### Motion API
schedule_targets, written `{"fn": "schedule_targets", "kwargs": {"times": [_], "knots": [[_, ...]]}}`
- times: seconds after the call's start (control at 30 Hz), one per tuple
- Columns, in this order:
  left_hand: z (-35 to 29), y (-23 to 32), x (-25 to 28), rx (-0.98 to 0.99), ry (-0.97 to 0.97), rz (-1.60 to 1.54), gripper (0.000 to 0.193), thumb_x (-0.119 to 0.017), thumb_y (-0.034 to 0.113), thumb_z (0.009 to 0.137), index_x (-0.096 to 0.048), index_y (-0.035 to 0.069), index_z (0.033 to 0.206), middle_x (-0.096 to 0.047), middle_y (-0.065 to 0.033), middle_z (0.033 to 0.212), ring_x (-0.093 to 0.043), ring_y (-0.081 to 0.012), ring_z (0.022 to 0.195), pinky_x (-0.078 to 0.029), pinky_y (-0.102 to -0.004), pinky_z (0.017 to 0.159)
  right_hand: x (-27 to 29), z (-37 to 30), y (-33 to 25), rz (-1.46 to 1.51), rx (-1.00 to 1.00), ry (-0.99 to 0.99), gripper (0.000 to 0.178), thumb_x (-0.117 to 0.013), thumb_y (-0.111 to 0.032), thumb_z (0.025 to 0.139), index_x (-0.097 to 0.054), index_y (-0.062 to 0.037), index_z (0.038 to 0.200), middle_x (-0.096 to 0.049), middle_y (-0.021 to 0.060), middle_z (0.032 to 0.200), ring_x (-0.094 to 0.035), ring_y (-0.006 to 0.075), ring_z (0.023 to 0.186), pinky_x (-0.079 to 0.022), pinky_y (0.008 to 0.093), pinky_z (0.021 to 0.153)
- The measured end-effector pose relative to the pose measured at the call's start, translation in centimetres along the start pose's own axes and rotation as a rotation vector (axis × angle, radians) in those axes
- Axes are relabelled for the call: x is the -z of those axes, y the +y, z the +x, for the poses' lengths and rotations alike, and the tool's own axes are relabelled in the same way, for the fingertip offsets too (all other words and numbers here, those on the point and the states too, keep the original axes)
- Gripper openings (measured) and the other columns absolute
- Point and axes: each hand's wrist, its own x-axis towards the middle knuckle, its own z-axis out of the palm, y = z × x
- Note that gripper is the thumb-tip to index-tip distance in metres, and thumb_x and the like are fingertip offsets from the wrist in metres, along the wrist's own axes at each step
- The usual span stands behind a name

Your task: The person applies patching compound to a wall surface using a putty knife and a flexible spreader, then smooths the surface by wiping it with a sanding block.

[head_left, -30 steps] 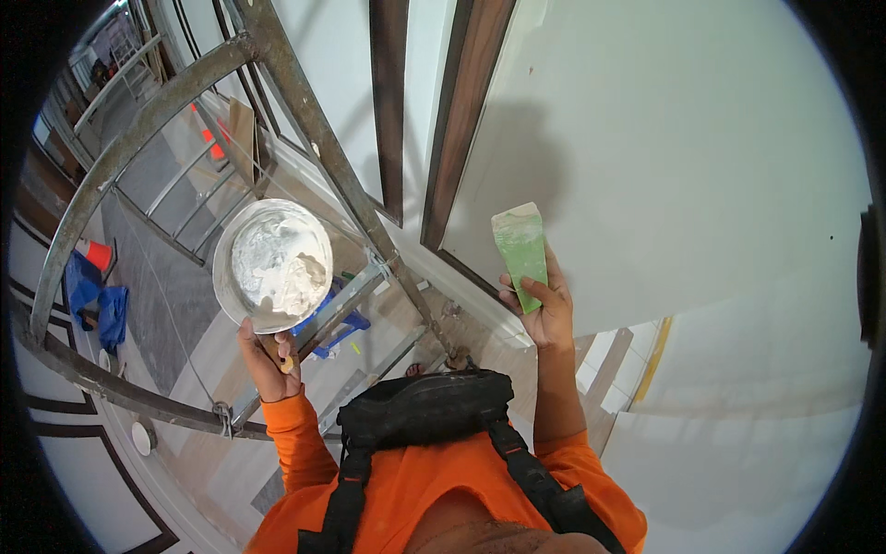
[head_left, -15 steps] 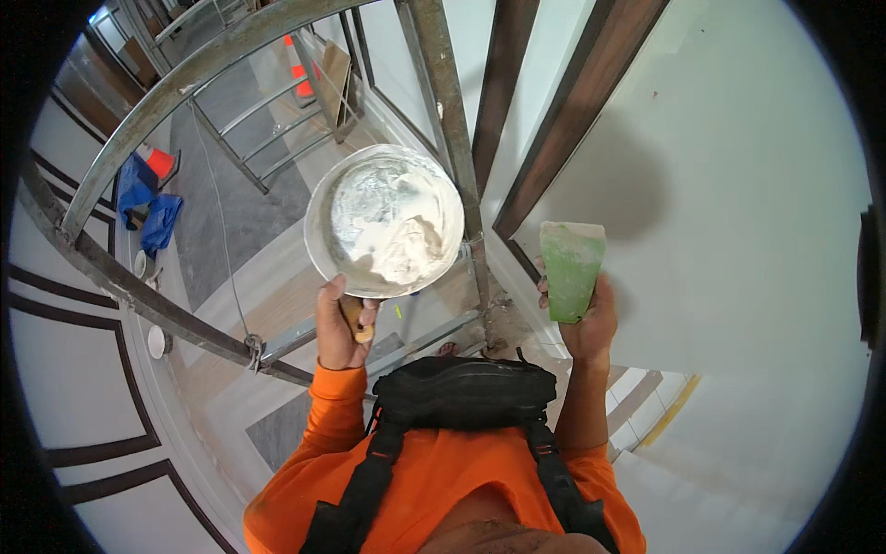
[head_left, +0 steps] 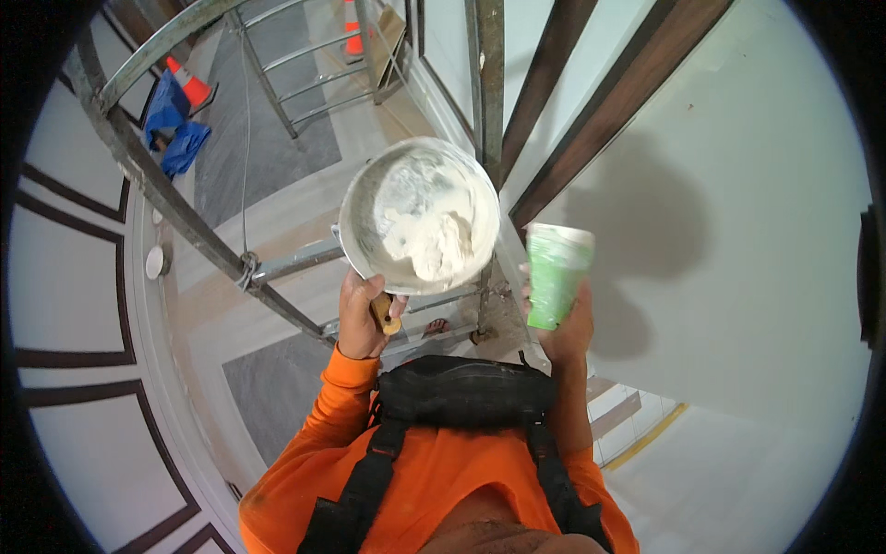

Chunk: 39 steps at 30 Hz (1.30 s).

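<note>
From where I stand, the container that draws the eye is a round, pale metal pan (head_left: 371, 198), held out in front of the person's chest with its mouth facing up. White paste (head_left: 441, 247) sits inside, heaped in a thick, lumpy mound toward the side nearest the body. Across the far part of the bottom it thins to a smear, where greyish metal shows through, and the inner wall is streaked with it too.

The left hand (head_left: 362, 319) is wrapped around the pan's wooden handle (head_left: 386, 316), thumb up against the rim. The right hand (head_left: 570, 325) grips a green scraper (head_left: 559, 277), fingers curled behind it, its broad end pointing away from the body and coated in whitish residue. The scraper is just to the right of the pan, apart from it, near the pale wall panel (head_left: 738, 277).

Down on the floor (head_left: 272, 175), by its left edge, a small whitish tub (head_left: 155, 262) stands near the wall; I can't make out what it holds. Farther along that edge lies a crumpled blue bag (head_left: 175, 129), touching or just beside an orange cone (head_left: 191, 85).
</note>
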Motion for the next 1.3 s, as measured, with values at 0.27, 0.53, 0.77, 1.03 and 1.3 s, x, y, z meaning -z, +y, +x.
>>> {"fn": "schedule_targets", "kwargs": {"times": [0.27,0.53,0.77,1.03,1.3], "knots": [[-8.9,-12.6,8.0,0.579,0.202,-0.068,0.036,-0.055,0.031,0.093,-0.055,0.002,0.115,-0.062,-0.0084,0.084,-0.048,-0.0112,0.054,-0.038,-0.0228,0.044,11.3,-7.3,5.7,-0.044,-0.14,0.421,0.05,-0.065,-0.025,0.099,-0.049,0.0001,0.139,-0.07,0.0159,0.111,-0.064,0.0176,0.086,-0.054,0.0324,0.069],[-8.8,-19.9,14.7,0.414,0.653,-0.11,0.041,-0.05,0.045,0.101,-0.056,0.006,0.112,-0.057,-0.0043,0.078,-0.049,-0.0112,0.054,-0.04,-0.0217,0.046,19.9,-12.8,12.6,-0.194,-0.383,0.606,0.041,-0.069,-0.02,0.096,-0.056,0.0014,0.129,-0.069,0.0127,0.104,-0.063,0.0175,0.081,-0.051,0.0299,0.062],[4.8,-22.2,22.4,0.529,0.762,0.123,0.026,-0.053,0.03,0.101,-0.056,0.006,0.108,-0.06,-0.0068,0.082,-0.048,-0.0125,0.056,-0.039,-0.0248,0.045,24.7,-15.8,18.2,-0.206,-0.52,0.74,0.038,-0.068,-0.022,0.097,-0.058,0.0039,0.123,-0.069,0.0118,0.1,-0.062,0.0168,0.078,-0.05,0.0291,0.061],[21.7,-34.1,37.7,0.478,0.624,0.192,0.018,-0.05,0.024,0.102,-0.054,0.006,0.1,-0.059,-0.0064,0.078,-0.048,-0.0113,0.051,-0.029,-0.0202,0.036,27.4,-18.5,27.4,-0.168,-0.623,0.999,0.033,-0.066,-0.021,0.096,-0.061,0.0023,0.119,-0.071,0.0104,0.096,-0.063,0.017,0.075,-0.051,0.03,0.06],[31.2,-40.3,45.0,0.558,0.711,0.107,0.027,-0.04,0.023,0.107,-0.048,0.002,0.122,-0.059,-0.014,0.087,-0.046,-0.0136,0.055,-0.031,-0.0188,0.037,27.5,-18.8,34.3,-0.166,-0.755,1.113,0.036,-0.067,-0.025,0.095,-0.063,0.0021,0.118,-0.073,0.0115,0.101,-0.065,0.0188,0.079,-0.053,0.0311,0.062]]}}
